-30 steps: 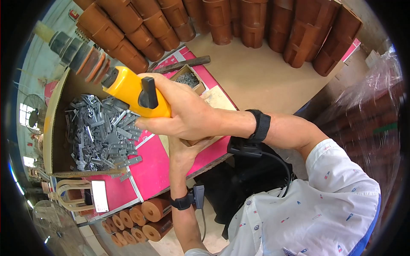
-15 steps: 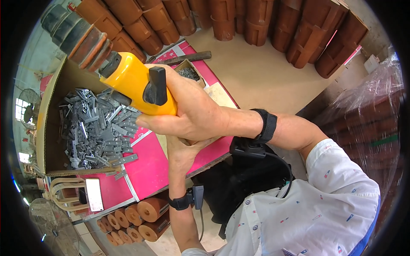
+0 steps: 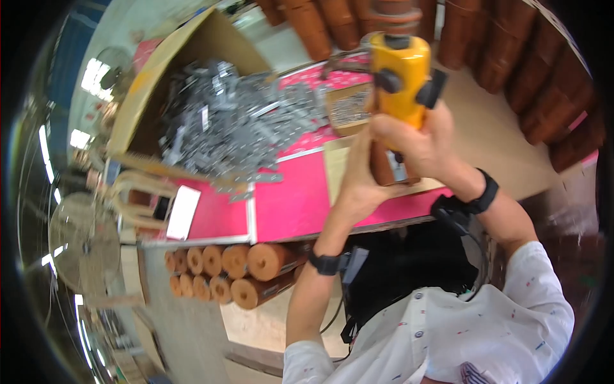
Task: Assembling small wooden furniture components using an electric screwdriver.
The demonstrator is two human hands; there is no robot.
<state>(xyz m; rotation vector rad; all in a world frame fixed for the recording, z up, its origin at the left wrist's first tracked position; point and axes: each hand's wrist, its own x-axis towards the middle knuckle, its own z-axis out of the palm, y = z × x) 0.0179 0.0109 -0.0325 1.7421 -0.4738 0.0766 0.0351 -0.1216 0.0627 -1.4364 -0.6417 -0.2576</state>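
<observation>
My right hand is wrapped round the lower part of a yellow power screwdriver, which has black knobs and stands nearly upright with its tip down. Close beneath it, my left hand grips a reddish-brown piece; a grey metal strip shows on it under the tool's tip. My hands hide much of that piece, and blur keeps me from telling whether the tip touches the strip. Left of my hands, a large cardboard box lies open on its side with many grey metal plates spilling out.
A small carton of screws sits behind my hands on the pink table. A white phone-like slab is at the table's left edge. Brown rolls are stacked below it. Tall brown stacks stand at the far right.
The screwdriver has swung from tilted up-left to nearly upright with its tip down. My view has turned, and the brown piece in my left hand now shows below the tool.
</observation>
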